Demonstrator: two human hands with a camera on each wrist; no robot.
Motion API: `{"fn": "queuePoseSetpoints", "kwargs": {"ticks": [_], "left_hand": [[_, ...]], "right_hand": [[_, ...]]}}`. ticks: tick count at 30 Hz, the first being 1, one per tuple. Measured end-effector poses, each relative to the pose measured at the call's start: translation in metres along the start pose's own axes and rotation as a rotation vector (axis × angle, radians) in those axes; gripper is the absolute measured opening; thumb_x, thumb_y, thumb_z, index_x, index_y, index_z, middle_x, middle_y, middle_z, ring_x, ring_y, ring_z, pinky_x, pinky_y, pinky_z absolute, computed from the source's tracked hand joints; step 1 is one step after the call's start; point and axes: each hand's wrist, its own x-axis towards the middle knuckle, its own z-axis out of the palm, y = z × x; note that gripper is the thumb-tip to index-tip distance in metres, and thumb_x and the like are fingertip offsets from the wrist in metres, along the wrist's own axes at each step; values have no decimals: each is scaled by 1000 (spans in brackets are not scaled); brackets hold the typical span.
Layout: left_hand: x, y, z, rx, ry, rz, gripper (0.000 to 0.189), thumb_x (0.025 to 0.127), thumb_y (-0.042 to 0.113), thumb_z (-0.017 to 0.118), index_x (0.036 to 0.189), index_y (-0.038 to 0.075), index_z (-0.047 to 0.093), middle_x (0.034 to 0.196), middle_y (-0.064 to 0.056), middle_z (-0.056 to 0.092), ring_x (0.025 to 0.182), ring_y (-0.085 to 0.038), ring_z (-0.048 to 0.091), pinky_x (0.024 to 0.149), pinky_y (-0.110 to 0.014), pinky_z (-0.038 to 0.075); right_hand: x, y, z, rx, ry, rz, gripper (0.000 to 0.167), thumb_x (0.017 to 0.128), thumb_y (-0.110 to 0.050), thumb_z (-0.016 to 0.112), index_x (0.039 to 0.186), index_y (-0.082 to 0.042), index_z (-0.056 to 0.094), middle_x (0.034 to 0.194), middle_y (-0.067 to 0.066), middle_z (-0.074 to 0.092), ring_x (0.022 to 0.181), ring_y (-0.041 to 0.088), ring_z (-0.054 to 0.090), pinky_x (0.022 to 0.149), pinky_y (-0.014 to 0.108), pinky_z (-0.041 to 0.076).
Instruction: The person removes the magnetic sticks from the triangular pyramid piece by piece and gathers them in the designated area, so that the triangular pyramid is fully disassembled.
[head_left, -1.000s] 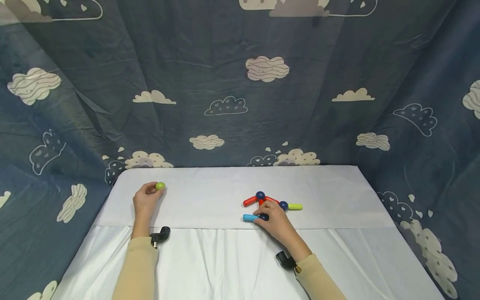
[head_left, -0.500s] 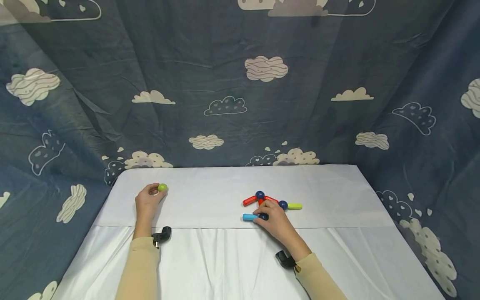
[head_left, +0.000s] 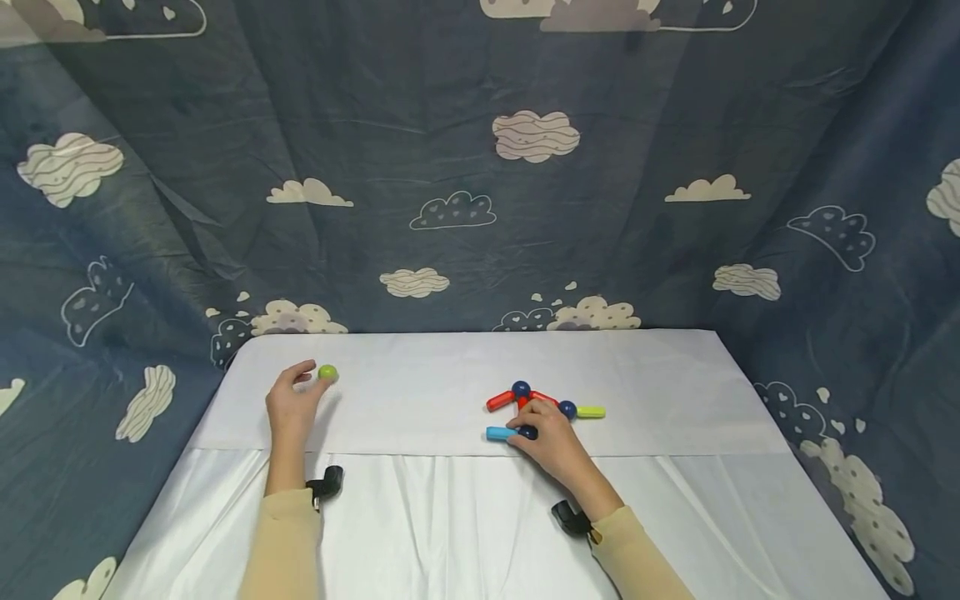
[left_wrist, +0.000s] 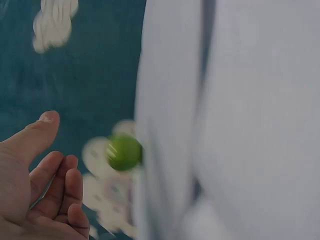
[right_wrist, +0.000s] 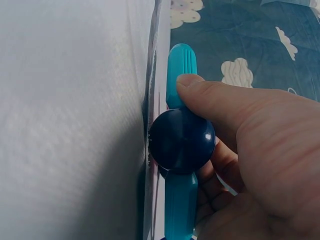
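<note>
A lime-green ball (head_left: pixel 327 372) sits on the white table just past my left hand (head_left: pixel 291 408). In the left wrist view a gap separates the green ball (left_wrist: pixel 124 152) from the spread thumb and loosely bent fingers, which hold nothing. My right hand (head_left: pixel 553 443) grips a toy build of sticks and balls. Its thumb presses on a light blue stick (right_wrist: pixel 180 62) beside a navy ball (right_wrist: pixel 182 141), with fingers behind. A second blue stick (right_wrist: pixel 181 205) joins the ball's other side. Red sticks (head_left: pixel 499 402), another navy ball (head_left: pixel 521 389) and a yellow-green stick (head_left: pixel 591 412) spread beyond that hand.
White cloth covers the table (head_left: pixel 420 392), with a fold line across its front part. A dark blue cloud-print curtain (head_left: pixel 450 250) hangs behind and along both sides. Each wrist wears a small black camera (head_left: pixel 326 483).
The left hand has let go of the green ball, its fingers drawing back to the left. The right hand stays where it was on the toy build.
</note>
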Motion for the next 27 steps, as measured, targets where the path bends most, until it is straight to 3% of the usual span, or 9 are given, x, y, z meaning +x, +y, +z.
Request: {"fn": "queuePoseSetpoints", "kwargs": {"ticks": [4, 7, 12, 16, 19, 23, 27], "left_hand": [[-23, 26, 14, 19, -64, 111, 43, 94, 19, 81, 135, 7, 70, 134, -17, 68, 126, -36, 60, 103, -45, 44], [-43, 45, 35, 38, -175, 219, 40, 92, 17, 83, 130, 8, 72, 128, -15, 72, 123, -33, 64, 108, -52, 46], [-82, 59, 79, 56, -396, 361, 36, 88, 16, 87, 122, 10, 76, 117, -7, 77, 110, -28, 70, 100, -52, 54], [-105, 58, 111, 92, -582, 353, 36, 89, 21, 87, 123, 13, 77, 117, -2, 77, 109, -23, 70, 98, -46, 56], [-115, 56, 129, 102, -670, 338, 36, 91, 21, 85, 124, 12, 76, 119, -4, 77, 111, -23, 71, 99, -45, 57], [-121, 53, 145, 110, -707, 359, 30, 93, 20, 83, 121, 12, 77, 115, -5, 77, 105, -20, 71, 96, -39, 57], [-124, 52, 151, 126, -685, 365, 21, 93, 19, 82, 113, 13, 79, 105, -3, 77, 95, -13, 66, 89, -32, 54]], "right_hand": [[0, 1, -1, -10, 7, -17, 17, 84, -19, 91, 100, -19, 84, 99, -6, 64, 96, 13, 56, 88, 33, 53], [-1, 2, -2, -10, 20, -33, 17, 84, -18, 91, 100, -18, 84, 100, -5, 65, 97, 13, 57, 89, 35, 54], [-1, 0, 1, -14, 36, -27, 17, 85, -17, 90, 100, -16, 84, 102, -4, 66, 101, 16, 59, 92, 39, 55], [-1, -5, 4, -35, 36, -23, 18, 86, -18, 90, 102, -15, 84, 104, -3, 67, 101, 17, 59, 91, 38, 55], [-1, -9, 6, -43, 33, -30, 20, 86, -19, 90, 104, -15, 84, 103, -3, 66, 100, 15, 59, 89, 37, 54], [-2, -11, 8, -41, 40, -43, 21, 86, -19, 90, 105, -14, 84, 103, -4, 66, 98, 13, 59, 86, 33, 54], [-2, -11, 7, -28, 59, -63, 21, 86, -19, 90, 106, -15, 84, 102, -4, 66, 95, 12, 58, 83, 30, 52]]}}
